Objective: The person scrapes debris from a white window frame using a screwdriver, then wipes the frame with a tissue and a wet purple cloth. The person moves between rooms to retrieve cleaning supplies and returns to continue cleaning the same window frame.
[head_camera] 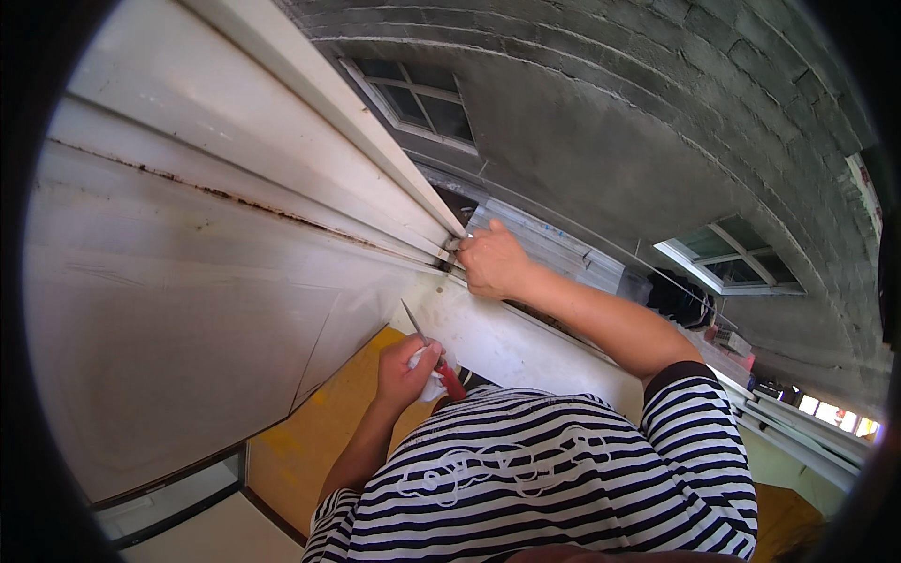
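Note:
My left hand [405,371] grips a slim pointed metal tool with a red handle [450,380], its tip angled up and away from me. Crumpled white tissue [431,388] is bunched in the same hand. Farther out, my right hand [493,262] has its fingers curled at the bottom corner of a white window frame [394,184]. A small pale scrap [452,245] shows at its fingertips, which are partly hidden. Dark grime marks the frame's corner and the seam [246,200] along the wall. Below the right hand runs a white sill [493,331].
A stained white wall panel [197,310] stands close on the left. Beyond the sill are a grey outside wall [563,148] with windows, a corrugated sheet roof [556,243] lower down, and a thin line [563,225]. A yellow-brown surface [310,450] lies below my left arm.

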The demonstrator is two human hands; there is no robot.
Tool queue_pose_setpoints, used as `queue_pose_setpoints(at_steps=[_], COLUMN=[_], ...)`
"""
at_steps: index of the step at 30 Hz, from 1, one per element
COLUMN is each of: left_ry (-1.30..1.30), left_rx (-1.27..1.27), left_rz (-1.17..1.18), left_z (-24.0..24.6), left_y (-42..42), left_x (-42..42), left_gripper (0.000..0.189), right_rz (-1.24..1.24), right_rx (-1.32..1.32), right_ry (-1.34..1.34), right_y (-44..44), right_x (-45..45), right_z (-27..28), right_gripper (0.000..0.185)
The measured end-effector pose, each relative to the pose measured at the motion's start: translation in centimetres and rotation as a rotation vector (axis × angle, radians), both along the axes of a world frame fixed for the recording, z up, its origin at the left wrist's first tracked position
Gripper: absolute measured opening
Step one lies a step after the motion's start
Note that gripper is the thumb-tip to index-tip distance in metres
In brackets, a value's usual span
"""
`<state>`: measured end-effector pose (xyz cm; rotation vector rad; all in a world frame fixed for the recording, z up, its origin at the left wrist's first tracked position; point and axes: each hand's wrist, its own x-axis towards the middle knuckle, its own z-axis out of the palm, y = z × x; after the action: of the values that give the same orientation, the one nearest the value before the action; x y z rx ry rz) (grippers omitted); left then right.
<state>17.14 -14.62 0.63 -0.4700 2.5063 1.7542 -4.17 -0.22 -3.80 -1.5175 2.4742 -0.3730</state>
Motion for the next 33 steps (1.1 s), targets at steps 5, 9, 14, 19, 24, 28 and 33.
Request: queue_pose_setpoints(at_steps=[5, 9, 14, 19, 24, 28, 33], left_ry=[0.076, 0.002, 0.037, -0.005, 0.027, -0.110, 0.051], left_rx=[-0.050, -0.045, -0.155, -0.272, -0.246, -0.266, -0.224], left_rz=[-0.115, -0.061, -0.105, -0.170, -0.245, -0.176, -0.224], left_z=[0.8, 0.7, 0.3, 0.3, 0.4, -0.1, 0.1], left_y=[-0.2, -0.5, -0.7, 0.0, -0.2, -0.7, -0.5], left_x=[-0.7, -0.5, -1.3, -3.1, -3.0, -3.3, -4.2], left_gripper=[0.018, 0.016, 0.015, 0.017, 0.018, 0.017, 0.022], right_rz=[0.091, 0.005, -0.033, 0.057, 0.072, -0.032, -0.075], right_rx=[-0.014, -0.241, -0.038, -0.020, -0.366, -0.115, -0.069], right_ry=[-0.187, -0.055, 0.060, 0.036, 0.082, 0.312, 0.338], right_y=[3.2, 3.3, 0.8, 0.2, 0.6, 0.9, 1.1], right_x=[-2.5, -1.5, -1.0, -2.4, -2.4, -0.5, 0.0], right_z=[1.3, 0.6, 0.4, 0.3, -1.1, -1.0, -0.2], right_gripper=[0.026, 0.032, 0.034, 0.024, 0.019, 0.021, 0.024])
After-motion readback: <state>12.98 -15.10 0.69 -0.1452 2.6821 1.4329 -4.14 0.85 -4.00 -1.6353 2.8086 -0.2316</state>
